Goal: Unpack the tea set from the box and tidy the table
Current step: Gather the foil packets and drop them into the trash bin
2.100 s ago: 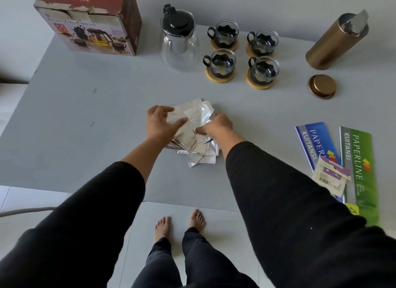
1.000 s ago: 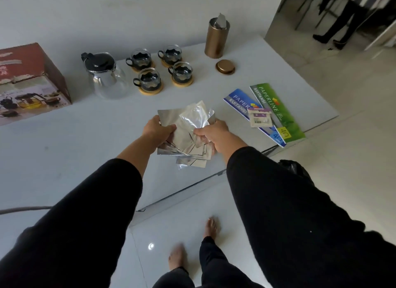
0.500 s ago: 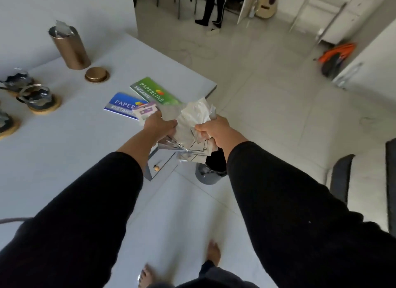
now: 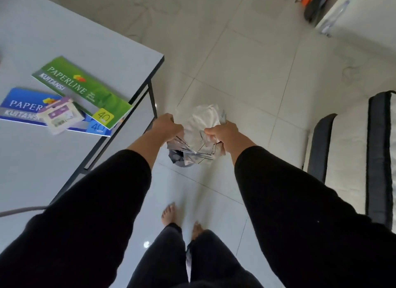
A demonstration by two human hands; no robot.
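Observation:
A bundle of silver foil wrappers [image 4: 200, 135] hangs between both hands above the tiled floor, just past the table's right corner. My left hand [image 4: 166, 126] grips the bundle's left side and my right hand [image 4: 225, 133] grips its right side. Directly below the bundle a dark bin [image 4: 179, 159] shows only partly, mostly hidden by the wrappers. The teapot, cups and box are out of view.
The grey table [image 4: 64, 43] fills the left, with a green receipt book [image 4: 83, 90], a blue receipt book [image 4: 23, 106] and a small sachet [image 4: 61, 115] near its edge. A dark-edged seat [image 4: 351, 157] stands at right. An orange and black bag [image 4: 315, 2] lies far back.
I turned right, away from the table, carrying the foil wrappers in both hands from over the tabletop to above the bin on the floor. The tea set left the view.

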